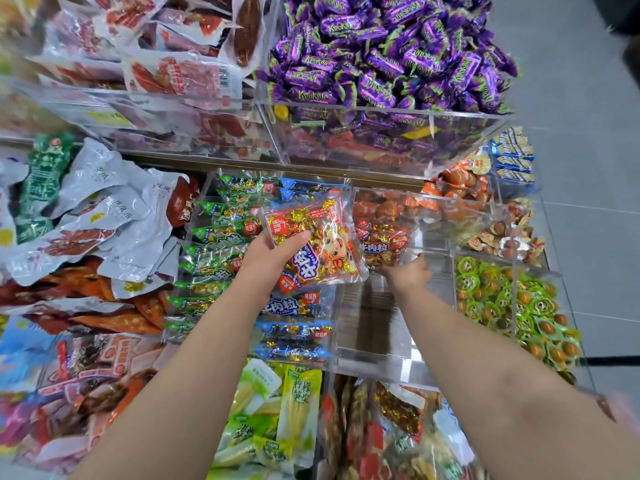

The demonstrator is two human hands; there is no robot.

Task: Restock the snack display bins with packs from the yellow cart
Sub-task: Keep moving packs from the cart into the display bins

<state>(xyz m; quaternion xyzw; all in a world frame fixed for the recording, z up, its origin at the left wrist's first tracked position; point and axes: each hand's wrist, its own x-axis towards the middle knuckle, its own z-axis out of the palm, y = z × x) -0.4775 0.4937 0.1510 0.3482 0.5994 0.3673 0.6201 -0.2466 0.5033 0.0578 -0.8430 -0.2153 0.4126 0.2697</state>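
Gripping red "Beef cubes" pack [322, 244].

"牛肉粒 beef cubes" on red pack [313, 244], "Крокант" on purple candies [381, 46], "柠檬笋尖" on yellow pack [300, 403]

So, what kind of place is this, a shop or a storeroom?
Most likely a shop's loose-snack section: clear acrylic bins hold heaps of purple wrapped candies and rows of identical green packs, and the left hand holds a red pack above the bins.

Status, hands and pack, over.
Left hand grips red beef-cube pack. Right hand in clear bin, blurred, grip unclear. Bin's near half open, nothing in the way.
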